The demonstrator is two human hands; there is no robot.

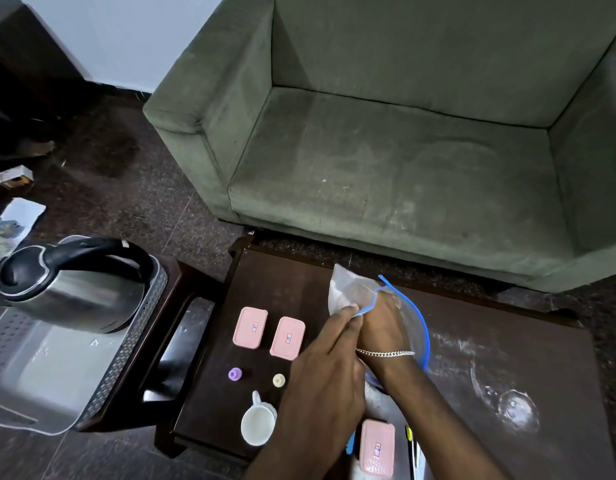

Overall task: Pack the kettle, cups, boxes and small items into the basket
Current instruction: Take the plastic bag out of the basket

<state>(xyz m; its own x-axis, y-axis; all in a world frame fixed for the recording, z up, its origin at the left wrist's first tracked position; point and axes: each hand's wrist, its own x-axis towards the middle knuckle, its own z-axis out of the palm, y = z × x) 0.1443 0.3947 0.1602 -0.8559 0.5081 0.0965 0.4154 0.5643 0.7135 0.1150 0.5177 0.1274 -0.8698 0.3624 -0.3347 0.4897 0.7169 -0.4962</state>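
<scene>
Both hands hold a clear bag over the table.

The right hand (379,320) is pushed inside the zip bag (355,292), so I cannot tell how open it is. The left hand (330,358) pinches the bag's rim shut between its fingers. The two pink boxes (250,327) lie just left of the bag, long way pointing away, nearer the left hand. The kettle (70,285) sits in the basket (133,344), far left of the bag.

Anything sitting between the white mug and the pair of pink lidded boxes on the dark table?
Head view: two small round pieces lie between the white mug and the pink lidded boxes: a purple one and a cream one, set apart on bare dark table.
</scene>
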